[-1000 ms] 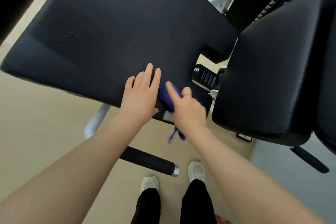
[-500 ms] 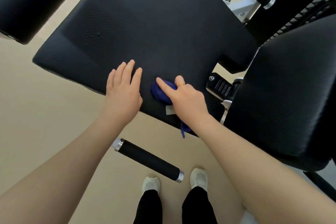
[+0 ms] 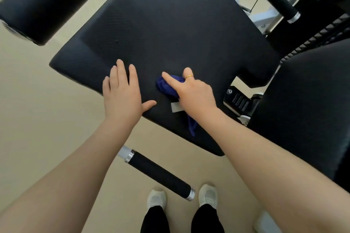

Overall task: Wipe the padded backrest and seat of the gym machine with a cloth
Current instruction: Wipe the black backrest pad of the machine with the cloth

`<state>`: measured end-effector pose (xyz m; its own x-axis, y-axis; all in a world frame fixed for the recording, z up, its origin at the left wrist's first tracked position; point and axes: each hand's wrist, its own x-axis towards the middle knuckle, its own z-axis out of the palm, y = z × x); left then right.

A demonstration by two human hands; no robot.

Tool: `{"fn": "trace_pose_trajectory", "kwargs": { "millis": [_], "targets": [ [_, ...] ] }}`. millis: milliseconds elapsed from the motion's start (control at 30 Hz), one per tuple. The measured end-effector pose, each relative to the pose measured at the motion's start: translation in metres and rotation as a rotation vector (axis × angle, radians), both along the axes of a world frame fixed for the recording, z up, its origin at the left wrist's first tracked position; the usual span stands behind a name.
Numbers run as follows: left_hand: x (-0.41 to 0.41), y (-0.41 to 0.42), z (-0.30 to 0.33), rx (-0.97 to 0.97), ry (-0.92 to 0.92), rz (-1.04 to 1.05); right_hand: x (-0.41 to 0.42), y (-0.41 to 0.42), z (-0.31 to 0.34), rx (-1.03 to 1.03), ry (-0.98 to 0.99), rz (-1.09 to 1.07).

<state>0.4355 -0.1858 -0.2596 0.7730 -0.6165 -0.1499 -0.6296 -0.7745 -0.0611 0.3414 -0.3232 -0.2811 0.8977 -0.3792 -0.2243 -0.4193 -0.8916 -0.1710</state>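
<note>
- Gym machine pads fill most of the view from above, black and finely textured, over a pale beige floor (image 3: 37,128).
- Largest is the padded seat (image 3: 170,30), a broad flat cushion running from centre to far, with a notch cut into its right edge.
- My left hand (image 3: 123,96) lies flat on the seat's near left edge, fingers together and pointing far, thumb spread out to the right; it grips nothing.
- My right hand (image 3: 193,94) presses a bunched dark blue cloth (image 3: 167,86) onto the seat, just right of my left hand and apart from it. Index finger stretches out over the cloth, the other fingers curl onto it, and one wears a gold ring (image 3: 189,76).
- One tail of the cloth hangs below my wrist, over the seat's near edge.
- A small pale label (image 3: 176,108) shows on the seat, touching the near side of my right hand.
- At right, partly behind my forearm, is the padded backrest (image 3: 306,100).
- A black roller pad (image 3: 47,0) sits at far left, clear of the seat.
- Below the seat, a black foam handle (image 3: 159,174) with silver end caps angles across the floor.
- My white shoes (image 3: 156,199) and black trouser legs show at the near edge.
</note>
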Motion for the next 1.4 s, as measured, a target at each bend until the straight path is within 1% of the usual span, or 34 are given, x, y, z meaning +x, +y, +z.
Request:
{"fn": "trace_pose_trajectory", "kwargs": {
  "millis": [100,133,167,200,333,367,400,467,533,567,600,633,700,767,800,867,900,967,1033,1067,1133,1200,1300,1367,1400],
  "targets": [
    [0.002,0.0,0.0,0.01,-0.013,-0.005,0.02,-0.018,-0.002,0.047,-0.056,-0.295],
    [0.002,0.0,-0.001,0.007,-0.019,-0.005,0.024,-0.017,-0.001,0.064,-0.065,-0.343],
    [0.002,0.0,-0.001,0.002,-0.021,-0.004,0.027,-0.013,0.0,0.072,-0.065,-0.335],
    [0.002,0.0,-0.001,-0.007,-0.018,-0.001,0.028,-0.005,0.002,0.064,-0.064,-0.269],
    [0.003,0.002,-0.001,-0.049,0.012,0.021,0.023,0.011,0.008,-0.045,-0.008,0.21],
    [0.002,0.002,-0.001,-0.053,0.016,0.023,0.025,0.001,0.011,-0.076,-0.007,0.263],
    [0.003,0.003,-0.002,-0.054,0.022,0.026,0.03,-0.011,0.013,-0.101,-0.017,0.245],
    [0.005,0.005,-0.001,-0.075,0.028,0.029,0.044,-0.033,0.015,-0.105,-0.053,0.045],
    [0.01,0.008,0.001,-0.182,0.016,0.027,0.058,-0.041,0.014,-0.031,-0.081,-0.191],
    [0.014,0.009,0.002,-0.254,-0.003,0.034,0.064,-0.039,0.014,0.004,-0.087,-0.243],
    [0.019,0.01,0.004,-0.305,-0.035,0.056,0.067,-0.032,0.014,0.028,-0.087,-0.25],
    [0.022,0.01,0.005,-0.325,-0.074,0.102,0.069,-0.024,0.015,0.048,-0.092,-0.22],
    [0.025,0.009,0.006,-0.32,-0.109,0.283,0.068,-0.002,0.018,0.064,-0.107,-0.078],
    [0.024,0.006,0.01,-0.336,-0.047,0.487,0.066,0.012,0.021,0.043,-0.096,0.121],
    [0.024,0.004,0.011,-0.358,-0.008,0.543,0.066,0.012,0.021,0.025,-0.089,0.21],
    [0.025,0.003,0.012,-0.358,0.026,0.559,0.07,-0.002,0.023,-0.033,-0.073,0.331],
    [0.027,0.004,0.013,-0.344,0.031,0.549,0.073,-0.012,0.023,-0.06,-0.076,0.322],
    [0.028,0.006,0.014,-0.325,0.04,0.547,0.083,-0.025,0.024,-0.069,-0.112,0.144],
    [0.026,0.01,0.015,-0.339,0.049,0.533,0.093,-0.02,0.025,-0.024,-0.142,-0.051],
    [0.026,0.012,0.014,-0.369,0.052,0.528,0.095,-0.01,0.026,0.008,-0.143,-0.078],
    [0.028,0.017,0.013,-0.459,0.041,0.511,0.095,0.018,0.028,0.054,-0.152,0.011],
    [0.03,0.024,0.014,-0.568,0.038,0.502,0.091,0.045,0.032,0.086,-0.153,0.192],
    [0.031,0.032,0.018,-0.742,0.086,0.537,0.092,0.057,0.039,0.035,-0.128,0.424],
    [0.033,0.035,0.02,-0.832,0.099,0.554,0.101,0.043,0.041,-0.04,-0.127,0.485],
    [0.035,0.036,0.019,-0.879,0.103,0.563,0.108,0.034,0.042,-0.067,-0.137,0.435]
  ]
}}
